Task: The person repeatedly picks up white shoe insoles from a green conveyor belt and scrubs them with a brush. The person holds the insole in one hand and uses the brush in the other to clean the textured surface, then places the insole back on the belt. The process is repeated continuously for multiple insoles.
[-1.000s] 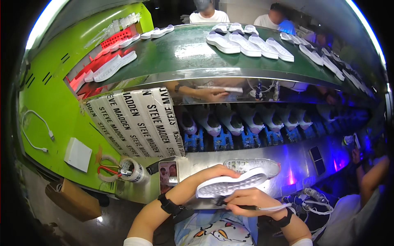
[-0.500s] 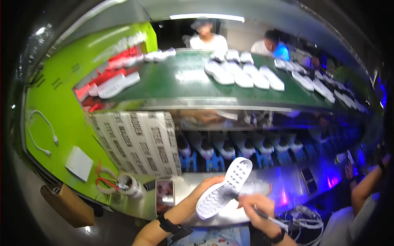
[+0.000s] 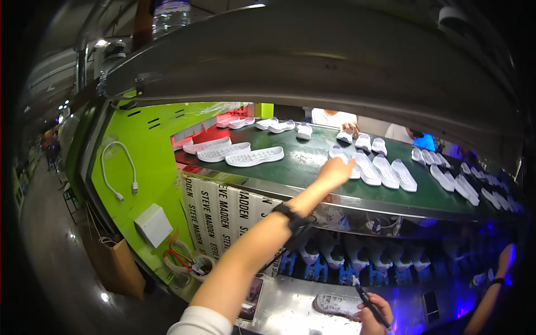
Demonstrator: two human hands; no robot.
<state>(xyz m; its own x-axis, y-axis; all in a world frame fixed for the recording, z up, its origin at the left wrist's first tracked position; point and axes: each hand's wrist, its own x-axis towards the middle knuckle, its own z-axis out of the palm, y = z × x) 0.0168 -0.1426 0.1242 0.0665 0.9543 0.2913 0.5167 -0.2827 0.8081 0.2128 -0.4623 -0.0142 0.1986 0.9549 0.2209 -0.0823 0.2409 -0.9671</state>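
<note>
My left hand (image 3: 335, 172) reaches over the green conveyor belt, its fingers closed on the leftmost white shoe sole (image 3: 338, 151) of a row. Its fingertips partly cover that sole. Beside it lie more white soles (image 3: 385, 172), side by side. Low in the view, my right hand (image 3: 375, 318) grips a slim brush (image 3: 369, 304) with a black handle and a pale tip pointing up. Just left of that hand, a greyish, stained sole (image 3: 336, 305) rests on the metal bench.
Several white soles (image 3: 255, 157) lie at the belt's left end. A dark overhead panel (image 3: 312, 67) spans above. Shoes (image 3: 357, 259) stand on a lower shelf. A tape roll (image 3: 202, 267) and phone (image 3: 252, 300) sit at left. A co-worker's arm (image 3: 491, 296) is at right.
My left hand has left the sole it held and moved up to the belt. One more sole lies at the belt's left end. My right hand keeps the brush, lower down.
</note>
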